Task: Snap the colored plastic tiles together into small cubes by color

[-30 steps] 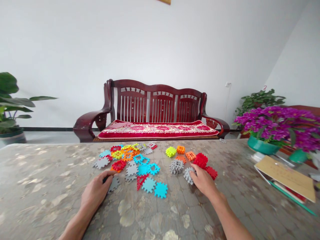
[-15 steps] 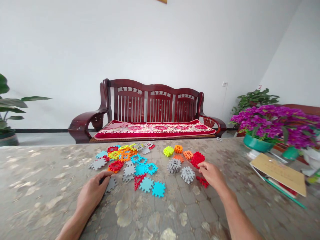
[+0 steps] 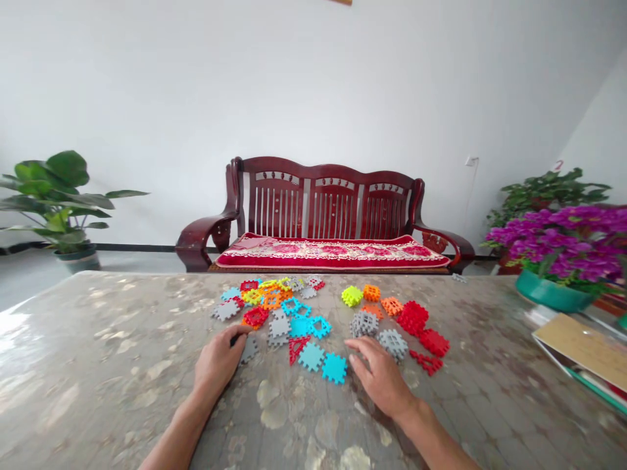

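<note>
My left hand rests on the table at the left of a loose pile of plastic interlocking tiles, fingers bent, a dark gap between thumb and forefinger. A grey tile lies against it, and a red tile is just beyond its fingertips. With thumb and fingers apart and nothing seen between them, my right hand hovers right of a bright blue tile. A pale blue-green tile and a red triangular tile lie to its left. Behind it are a grey assembled block and a grey tile stack.
Right of the hand lie red tile stacks and red triangles. Yellow-green and orange blocks stand farther back. A flower pot and a brown envelope occupy the table's right side. A wooden bench stands behind.
My right hand has left the red stack and moved left towards the blue tile; a second red piece now lies beside that stack. My left hand stays by the grey tile. The view has turned left.
</note>
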`<control>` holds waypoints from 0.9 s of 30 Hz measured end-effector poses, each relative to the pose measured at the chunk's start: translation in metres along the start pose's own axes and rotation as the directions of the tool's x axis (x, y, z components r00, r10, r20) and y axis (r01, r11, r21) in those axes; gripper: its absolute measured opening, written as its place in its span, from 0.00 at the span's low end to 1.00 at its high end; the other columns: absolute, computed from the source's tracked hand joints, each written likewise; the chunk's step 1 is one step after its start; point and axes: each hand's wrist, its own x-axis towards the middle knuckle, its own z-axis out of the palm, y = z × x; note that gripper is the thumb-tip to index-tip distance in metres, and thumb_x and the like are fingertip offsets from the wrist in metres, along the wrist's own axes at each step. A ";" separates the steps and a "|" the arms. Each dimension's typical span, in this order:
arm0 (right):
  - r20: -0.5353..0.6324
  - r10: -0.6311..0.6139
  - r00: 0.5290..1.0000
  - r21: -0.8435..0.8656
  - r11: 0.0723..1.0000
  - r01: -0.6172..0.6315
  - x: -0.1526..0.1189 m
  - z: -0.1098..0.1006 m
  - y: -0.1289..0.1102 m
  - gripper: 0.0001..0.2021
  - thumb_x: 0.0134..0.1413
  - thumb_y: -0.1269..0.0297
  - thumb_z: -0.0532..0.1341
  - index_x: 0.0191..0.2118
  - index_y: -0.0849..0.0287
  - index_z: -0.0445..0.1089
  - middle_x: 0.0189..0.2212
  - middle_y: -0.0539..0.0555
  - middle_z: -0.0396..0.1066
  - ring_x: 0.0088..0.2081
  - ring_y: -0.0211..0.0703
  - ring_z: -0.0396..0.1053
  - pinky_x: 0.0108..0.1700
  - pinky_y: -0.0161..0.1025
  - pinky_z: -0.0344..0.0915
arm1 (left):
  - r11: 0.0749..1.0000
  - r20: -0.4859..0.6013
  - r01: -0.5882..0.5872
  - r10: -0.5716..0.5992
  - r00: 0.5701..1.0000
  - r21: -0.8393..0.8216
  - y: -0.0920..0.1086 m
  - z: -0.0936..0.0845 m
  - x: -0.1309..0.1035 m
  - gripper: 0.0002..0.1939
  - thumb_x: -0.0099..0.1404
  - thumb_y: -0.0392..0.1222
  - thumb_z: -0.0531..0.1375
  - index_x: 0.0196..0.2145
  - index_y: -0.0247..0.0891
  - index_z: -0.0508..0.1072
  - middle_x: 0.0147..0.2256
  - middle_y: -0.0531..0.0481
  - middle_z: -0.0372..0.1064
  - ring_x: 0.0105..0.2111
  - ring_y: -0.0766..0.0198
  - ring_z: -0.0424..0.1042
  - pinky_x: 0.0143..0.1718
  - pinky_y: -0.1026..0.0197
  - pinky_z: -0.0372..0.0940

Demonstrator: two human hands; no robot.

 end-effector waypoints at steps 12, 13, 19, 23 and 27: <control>0.344 -0.203 0.917 -0.110 0.961 0.255 -0.005 0.018 -0.019 0.22 0.61 0.58 0.59 0.60 0.51 0.66 0.59 0.54 0.67 0.60 0.48 0.61 0.63 0.49 0.56 | 0.999 0.001 -0.002 0.002 1.000 0.036 0.013 -0.006 -0.007 0.17 0.64 0.43 0.51 0.43 0.48 0.78 0.43 0.53 0.79 0.44 0.59 0.76 0.42 0.63 0.64; 0.349 -0.232 0.908 -0.074 0.959 0.274 -0.005 0.017 -0.019 0.21 0.61 0.57 0.58 0.59 0.51 0.67 0.58 0.54 0.68 0.59 0.48 0.62 0.62 0.49 0.57 | 0.999 0.001 0.004 -0.004 1.000 0.039 0.014 -0.006 -0.008 0.17 0.65 0.43 0.51 0.43 0.48 0.78 0.43 0.53 0.79 0.44 0.59 0.76 0.41 0.63 0.64; 0.208 -0.171 0.963 0.054 0.985 0.163 0.017 0.031 -0.029 0.14 0.67 0.63 0.52 0.44 0.54 0.75 0.44 0.53 0.77 0.47 0.42 0.71 0.52 0.39 0.64 | 0.999 -0.003 -0.020 0.020 1.000 0.039 0.014 -0.007 -0.009 0.16 0.65 0.43 0.51 0.42 0.47 0.79 0.40 0.52 0.79 0.41 0.59 0.76 0.41 0.63 0.64; 0.252 -0.098 0.963 -0.113 0.985 0.130 0.050 0.047 -0.054 0.10 0.65 0.64 0.55 0.42 0.53 0.75 0.43 0.52 0.76 0.47 0.42 0.71 0.50 0.37 0.63 | 0.999 -0.010 -0.036 0.036 0.999 0.014 0.010 -0.004 -0.007 0.16 0.65 0.43 0.52 0.42 0.47 0.78 0.42 0.53 0.79 0.42 0.60 0.76 0.41 0.63 0.64; 0.324 0.027 0.946 -0.353 0.931 0.095 0.077 0.065 -0.074 0.07 0.58 0.58 0.62 0.36 0.55 0.74 0.41 0.54 0.75 0.45 0.45 0.71 0.47 0.38 0.64 | 0.999 -0.006 -0.036 0.036 0.999 -0.011 0.007 -0.002 -0.007 0.16 0.65 0.43 0.52 0.43 0.47 0.79 0.43 0.53 0.79 0.43 0.60 0.75 0.42 0.63 0.64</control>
